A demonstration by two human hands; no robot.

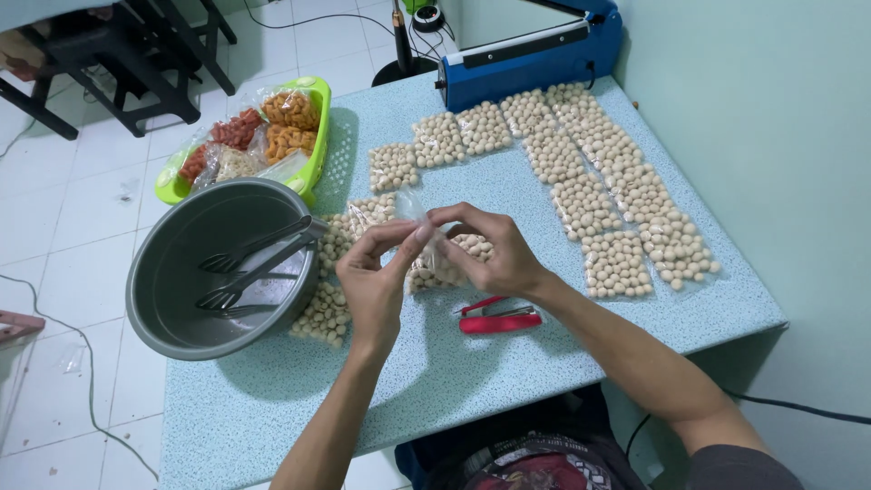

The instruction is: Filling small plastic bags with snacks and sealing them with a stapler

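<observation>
Both hands, left (374,283) and right (494,254), pinch one clear bag (419,210) with closed fingertips, just right of the grey basin (159,290). The basin holds two forks (254,263). One red stapler (497,317) lies right of it, near the right wrist.

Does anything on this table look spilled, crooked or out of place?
Mostly tidy. One oddity: the grey bowl hangs over the table's left edge, with tongs propped on its rim. The packets of round snacks lie flat, nothing spilled. Both hands, left hand and right hand, pinch a clear bag.

Speckled table (544,354), snack bags (599,181), bowl (172,272), basket (318,136), stapler (497,316), sealer (531,59)
</observation>
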